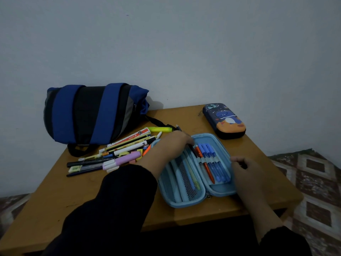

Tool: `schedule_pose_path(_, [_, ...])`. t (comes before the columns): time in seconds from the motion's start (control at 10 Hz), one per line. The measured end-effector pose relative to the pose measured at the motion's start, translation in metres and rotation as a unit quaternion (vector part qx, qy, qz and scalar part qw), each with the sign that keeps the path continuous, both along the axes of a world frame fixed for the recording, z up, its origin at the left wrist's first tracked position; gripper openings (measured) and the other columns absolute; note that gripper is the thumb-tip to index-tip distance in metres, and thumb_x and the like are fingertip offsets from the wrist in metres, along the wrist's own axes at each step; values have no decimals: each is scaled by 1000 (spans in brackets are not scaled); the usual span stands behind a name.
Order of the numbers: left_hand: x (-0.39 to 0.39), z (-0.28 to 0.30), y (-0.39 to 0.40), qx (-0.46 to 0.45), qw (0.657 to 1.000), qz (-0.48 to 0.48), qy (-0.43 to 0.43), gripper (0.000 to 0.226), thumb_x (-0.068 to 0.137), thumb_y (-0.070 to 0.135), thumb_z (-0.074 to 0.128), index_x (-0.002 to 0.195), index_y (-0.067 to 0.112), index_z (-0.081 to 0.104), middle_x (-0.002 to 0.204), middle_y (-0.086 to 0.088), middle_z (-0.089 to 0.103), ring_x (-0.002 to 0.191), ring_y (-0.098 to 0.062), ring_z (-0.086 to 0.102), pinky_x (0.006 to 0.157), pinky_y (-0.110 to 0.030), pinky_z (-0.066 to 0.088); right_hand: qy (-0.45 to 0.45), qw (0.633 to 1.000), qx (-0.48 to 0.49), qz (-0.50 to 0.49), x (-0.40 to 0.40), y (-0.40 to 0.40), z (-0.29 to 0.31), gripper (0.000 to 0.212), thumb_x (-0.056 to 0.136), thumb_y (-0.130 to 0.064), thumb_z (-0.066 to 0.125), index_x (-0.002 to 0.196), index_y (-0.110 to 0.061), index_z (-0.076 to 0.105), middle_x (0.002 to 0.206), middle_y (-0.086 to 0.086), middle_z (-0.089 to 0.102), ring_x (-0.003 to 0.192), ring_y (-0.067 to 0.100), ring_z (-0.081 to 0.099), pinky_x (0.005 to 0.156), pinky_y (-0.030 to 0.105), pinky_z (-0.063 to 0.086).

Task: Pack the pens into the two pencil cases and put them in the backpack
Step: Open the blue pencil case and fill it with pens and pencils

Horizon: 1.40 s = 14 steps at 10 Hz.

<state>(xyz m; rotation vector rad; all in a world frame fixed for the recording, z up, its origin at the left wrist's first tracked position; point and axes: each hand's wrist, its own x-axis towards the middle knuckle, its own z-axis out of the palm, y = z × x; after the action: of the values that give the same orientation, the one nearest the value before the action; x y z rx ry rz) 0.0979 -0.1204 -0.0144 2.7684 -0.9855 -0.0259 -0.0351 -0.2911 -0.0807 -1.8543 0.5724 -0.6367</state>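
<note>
Dark pen [188, 143] is pinched by the left hand [173, 143] and fed into the blue case [184, 202], steadied by the curled right hand [245, 170]; next, an elastic loop must be threaded.

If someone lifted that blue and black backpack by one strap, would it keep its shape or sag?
The backpack would probably sag: it lies slumped on its side, with soft folds of fabric at one end. It looks fairly light, seemingly little filled. Its loose strap trailing across the table may drag nearby pens.

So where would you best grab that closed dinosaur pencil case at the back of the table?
Probably across its narrow middle, coming from above: the dinosaur pencil case lies flat and zipped shut on the table, a rounded oblong with both long sides free. Fingers over one long side and thumb over the other should hold it steady.
</note>
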Motion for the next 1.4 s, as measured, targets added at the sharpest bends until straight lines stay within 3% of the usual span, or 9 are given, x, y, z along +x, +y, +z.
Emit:
schedule_pose_path(0.2, [-3, 0, -8, 51, 998, -44, 22, 43, 92, 1, 49, 130, 18, 59, 134, -10, 54, 119, -29, 52, 99, -36, 42, -1, 1000, 5, -5, -2, 1, 4, 16, 89, -11, 52, 94, -17, 66, 90, 5, 64, 81, 20, 58, 57, 24, 36])
schedule_pose_path(0.3, [1, -14, -5, 32, 997, -66, -15, 43, 92, -1, 52, 129, 20, 61, 123, -14, 58, 109, -29, 51, 93, -41, 44, -7, 1000, 12, 2, -2, 1, 3, 14, 89, -11, 53, 93, -18, 65, 91, 4, 64, 84, 20, 60, 59, 27, 41])
schedule_pose_path(0.4, [-4, -23, 1, 2, 995, -87, -46, 51, 89, -8, 50, 131, 20, 59, 134, -9, 57, 110, -25, 46, 93, -37, 41, -9, 1000, 15, -1, -1, 1, 2, 14, 89, -12, 53, 92, -18, 64, 91, 3, 64, 84, 19, 60, 60, 28, 43])
schedule_pose_path(0.5, [-12, -22, 1, -9, 997, -9, -80, 73, 85, -11, 46, 148, 23, 33, 158, -1, 24, 140, -24, 23, 113, -43, 26, -8, 1000, 7, -2, -2, 2, 4, 13, 89, -12, 53, 91, -18, 64, 90, 3, 63, 83, 18, 59, 56, 26, 40])
schedule_pose_path(0.6, [-13, -23, 0, 24, 997, 38, -66, 78, 88, -7, 46, 153, 18, 12, 162, -2, 3, 148, -20, 0, 118, -42, 7, -7, 1000, 7, 1, -3, 1, 5, 13, 90, -12, 53, 92, -18, 64, 89, 3, 63, 79, 17, 58, 53, 24, 37])
schedule_pose_path(0.8, [-14, -26, 3, 29, 997, 6, -76, 71, 90, -7, 42, 152, 16, 18, 161, -1, 9, 149, -19, 0, 120, -40, 6, -1, 1000, -3, -6, -1, -1, 1, 13, 88, -16, 53, 89, -23, 64, 91, 1, 63, 83, 18, 60, 62, 32, 48])
schedule_pose_path(0.9, [-18, -27, 4, 5, 998, 6, -61, 81, 86, -14, 39, 154, 19, 7, 162, -1, -1, 148, -16, -3, 121, -39, 3, 0, 1000, 5, -3, -1, 0, 2, 12, 89, -15, 54, 90, -22, 64, 93, 1, 63, 86, 18, 59, 64, 31, 48])
schedule_pose_path(1.1, [-17, -22, 1, 44, 996, -23, -70, 71, 89, -9, 39, 152, 18, 20, 161, 0, 10, 148, -18, -4, 119, -42, 0, 5, 1000, -2, -6, -5, 2, 8, 14, 90, -13, 52, 93, -17, 65, 87, 1, 63, 75, 14, 56, 53, 26, 37])
schedule_pose_path(1.4, [-34, -24, 9, 48, 991, -65, -105, 66, 92, -7, 40, 150, 21, 27, 158, 1, 24, 149, -19, 2, 119, -38, 2, -6, 1000, 8, -1, -3, 3, 6, 15, 89, -11, 52, 93, -15, 66, 86, 5, 64, 73, 15, 56, 53, 24, 36])
